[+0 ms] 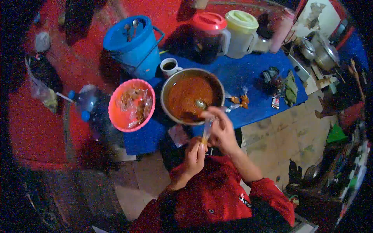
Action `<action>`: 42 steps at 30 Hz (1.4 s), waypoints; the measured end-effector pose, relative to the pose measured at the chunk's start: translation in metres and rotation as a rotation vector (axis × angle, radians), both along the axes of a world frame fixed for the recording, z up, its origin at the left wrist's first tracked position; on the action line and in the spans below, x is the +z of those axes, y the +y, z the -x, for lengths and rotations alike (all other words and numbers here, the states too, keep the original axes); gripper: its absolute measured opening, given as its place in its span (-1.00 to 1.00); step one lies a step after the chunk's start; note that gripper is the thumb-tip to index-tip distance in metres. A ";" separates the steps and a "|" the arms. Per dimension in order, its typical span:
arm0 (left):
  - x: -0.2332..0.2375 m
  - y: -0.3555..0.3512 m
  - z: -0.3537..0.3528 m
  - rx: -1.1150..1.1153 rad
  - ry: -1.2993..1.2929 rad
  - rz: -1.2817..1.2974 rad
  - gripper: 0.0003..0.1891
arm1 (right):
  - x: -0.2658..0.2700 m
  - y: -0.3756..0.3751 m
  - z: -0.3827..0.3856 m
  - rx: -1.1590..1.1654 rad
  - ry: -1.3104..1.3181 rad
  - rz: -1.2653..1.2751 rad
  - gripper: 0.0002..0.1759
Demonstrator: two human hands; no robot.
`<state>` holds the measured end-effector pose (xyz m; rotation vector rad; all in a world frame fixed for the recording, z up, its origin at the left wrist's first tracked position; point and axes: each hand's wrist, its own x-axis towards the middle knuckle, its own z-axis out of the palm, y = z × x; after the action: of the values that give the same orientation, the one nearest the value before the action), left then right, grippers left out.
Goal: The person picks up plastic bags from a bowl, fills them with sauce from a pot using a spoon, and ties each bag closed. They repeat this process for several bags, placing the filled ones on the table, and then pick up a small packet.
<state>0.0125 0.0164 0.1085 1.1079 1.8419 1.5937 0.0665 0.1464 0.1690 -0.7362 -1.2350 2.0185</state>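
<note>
My left hand (pixel 195 156) pinches the lower part of a small clear plastic bag (pixel 207 131) with something orange-brown at its bottom. Close above it, my right hand (pixel 220 130) is at the bag's upper end, its fingers bent and partly blurred. Just beyond the hands stands a metal bowl (pixel 163 101) of reddish-brown sauce (pixel 191 95). A spoon (pixel 201 103) lies in the sauce at the bowl's near right side. Several small tied bags (pixel 244 101) with orange-brown contents lie on the blue table right of the bowl.
On the blue table (pixel 233 73) are a pink basin (pixel 112 112) holding plastic bags, a cup of dark liquid (pixel 169 66), a red-lidded jug (pixel 210 37), a yellow-lidded jug (pixel 241 37) and dark crumpled bags (pixel 272 75). A lidded blue bucket (pixel 138 54) stands at the left.
</note>
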 end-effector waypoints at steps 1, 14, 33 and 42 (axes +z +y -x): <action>0.002 0.002 0.001 -0.013 0.011 -0.011 -0.84 | -0.011 -0.002 -0.008 0.103 -0.027 -0.075 -0.81; -0.034 -0.047 -0.009 -0.020 -0.685 -0.210 -0.80 | -0.072 -0.050 -0.032 0.579 -0.153 -1.369 -0.73; -0.036 -0.023 0.019 -0.246 0.620 0.638 -0.69 | -0.122 -0.025 -0.051 0.607 -0.083 -0.922 -0.92; -0.040 -0.014 0.015 -0.020 0.596 -0.033 -0.76 | -0.120 -0.021 -0.047 0.274 -0.313 -0.026 -0.80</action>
<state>-0.0023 0.0024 0.0683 1.7518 2.1501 1.3750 0.1137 0.1257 0.0490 -0.9399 -1.6135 2.1555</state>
